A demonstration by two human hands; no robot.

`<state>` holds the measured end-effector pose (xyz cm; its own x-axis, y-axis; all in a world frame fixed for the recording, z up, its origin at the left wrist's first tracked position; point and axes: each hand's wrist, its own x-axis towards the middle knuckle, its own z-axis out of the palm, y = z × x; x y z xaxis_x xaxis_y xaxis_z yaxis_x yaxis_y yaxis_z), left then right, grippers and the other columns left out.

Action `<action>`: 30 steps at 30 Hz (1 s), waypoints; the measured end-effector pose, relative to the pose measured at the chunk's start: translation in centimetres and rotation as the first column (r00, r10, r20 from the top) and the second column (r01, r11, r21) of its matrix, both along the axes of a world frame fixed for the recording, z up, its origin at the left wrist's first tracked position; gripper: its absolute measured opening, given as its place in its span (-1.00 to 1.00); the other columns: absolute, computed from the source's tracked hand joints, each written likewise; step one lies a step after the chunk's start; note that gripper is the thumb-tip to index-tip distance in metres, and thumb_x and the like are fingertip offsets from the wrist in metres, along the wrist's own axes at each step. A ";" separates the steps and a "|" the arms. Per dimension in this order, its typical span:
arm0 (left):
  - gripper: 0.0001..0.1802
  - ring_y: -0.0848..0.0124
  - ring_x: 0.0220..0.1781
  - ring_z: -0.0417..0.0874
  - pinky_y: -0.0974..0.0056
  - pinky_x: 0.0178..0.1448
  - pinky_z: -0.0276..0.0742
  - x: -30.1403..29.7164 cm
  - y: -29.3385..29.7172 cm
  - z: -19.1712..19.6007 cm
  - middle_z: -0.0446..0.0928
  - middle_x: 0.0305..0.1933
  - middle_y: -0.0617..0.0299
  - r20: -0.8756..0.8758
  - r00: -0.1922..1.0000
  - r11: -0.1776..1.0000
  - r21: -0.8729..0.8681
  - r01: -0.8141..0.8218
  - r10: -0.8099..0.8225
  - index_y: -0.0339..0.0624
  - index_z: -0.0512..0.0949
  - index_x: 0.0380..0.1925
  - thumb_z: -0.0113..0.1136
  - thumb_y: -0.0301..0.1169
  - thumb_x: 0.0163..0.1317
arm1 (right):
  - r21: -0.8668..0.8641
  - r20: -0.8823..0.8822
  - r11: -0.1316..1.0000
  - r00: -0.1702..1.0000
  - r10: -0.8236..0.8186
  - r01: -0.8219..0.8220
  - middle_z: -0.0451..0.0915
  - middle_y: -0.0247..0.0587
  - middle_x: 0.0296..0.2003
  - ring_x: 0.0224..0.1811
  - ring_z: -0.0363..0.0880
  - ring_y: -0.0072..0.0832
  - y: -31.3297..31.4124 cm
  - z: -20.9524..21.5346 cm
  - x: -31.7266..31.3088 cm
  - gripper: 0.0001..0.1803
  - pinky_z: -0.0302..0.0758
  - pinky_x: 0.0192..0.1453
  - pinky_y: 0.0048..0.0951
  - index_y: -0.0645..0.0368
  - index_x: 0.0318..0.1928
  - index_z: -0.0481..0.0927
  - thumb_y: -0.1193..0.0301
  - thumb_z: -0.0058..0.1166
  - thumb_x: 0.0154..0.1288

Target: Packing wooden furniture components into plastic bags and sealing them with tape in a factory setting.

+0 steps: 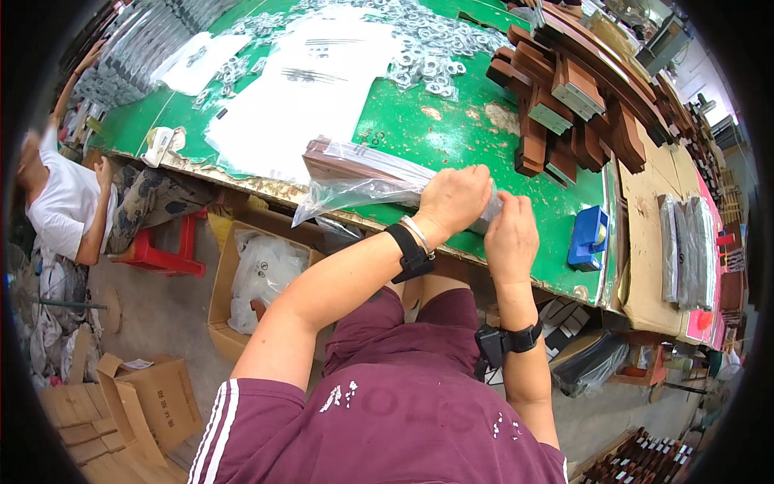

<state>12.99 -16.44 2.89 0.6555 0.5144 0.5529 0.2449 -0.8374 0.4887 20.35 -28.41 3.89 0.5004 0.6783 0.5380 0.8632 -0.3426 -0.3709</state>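
A clear plastic bag (322,198) with brown wooden pieces (355,164) inside lies along the near edge of the green table. My left hand (456,198) is closed on the bag at its right end, palm down with the fingers curled. Just right of it, my right hand (513,239) has its fingers pinched together on the gathered end of the plastic. A bit of crumpled film shows between the two hands. My fingertips are partly hidden, so the exact grip is hard to see.
Brown wooden parts (556,97) are stacked at the far right, near a blue tape dispenser (588,239). White sheets (282,105) and small bagged fittings (427,48) cover the far table. An open carton (222,310) stands below the edge. Someone in a white shirt (68,202) sits at left.
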 end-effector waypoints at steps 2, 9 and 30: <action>-0.78 -0.02 -0.49 0.61 0.00 -0.39 0.54 0.0 0.0 0.0 0.56 -0.51 -0.01 0.008 1.000 1.000 -0.017 -0.011 0.012 -0.19 0.41 -0.46 0.07 -0.31 0.30 | -0.093 0.300 0.995 0.952 0.055 -0.028 0.54 -0.10 -0.28 -0.15 0.51 -0.11 0.4 0.5 0.7 -0.72 0.49 -0.08 -0.20 0.18 -0.08 0.57 0.54 0.11 0.14; -0.78 -0.01 -0.50 0.60 0.01 -0.40 0.52 -0.1 0.0 0.0 0.55 -0.52 -0.01 -0.014 1.000 1.000 0.021 -0.016 0.017 -0.19 0.41 -0.46 0.08 -0.31 0.31 | 0.164 -0.272 0.980 0.950 0.154 -0.112 0.57 -0.09 -0.34 -0.32 0.50 -0.28 0.5 -1.6 3.0 -0.88 0.46 -0.16 -0.33 0.23 -0.22 0.59 0.42 0.13 0.32; -0.77 -0.02 -0.44 0.59 -0.02 -0.36 0.47 0.0 0.6 1.0 0.56 -0.49 0.01 0.096 0.995 0.997 -0.074 0.017 -0.010 -0.20 0.49 -0.45 0.15 -0.29 0.31 | 0.244 -0.396 0.961 0.918 -0.021 0.127 0.48 0.04 -0.48 -0.41 0.48 -0.02 4.2 -3.5 4.0 -0.74 0.42 -0.27 -0.13 0.25 -0.37 0.44 0.33 0.00 0.43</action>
<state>12.99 -15.88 3.93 0.6082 0.5481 0.5742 0.1831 -0.8007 0.5704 24.31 -24.18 0.35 0.7476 0.4942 0.4436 0.6095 -0.2454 -0.7539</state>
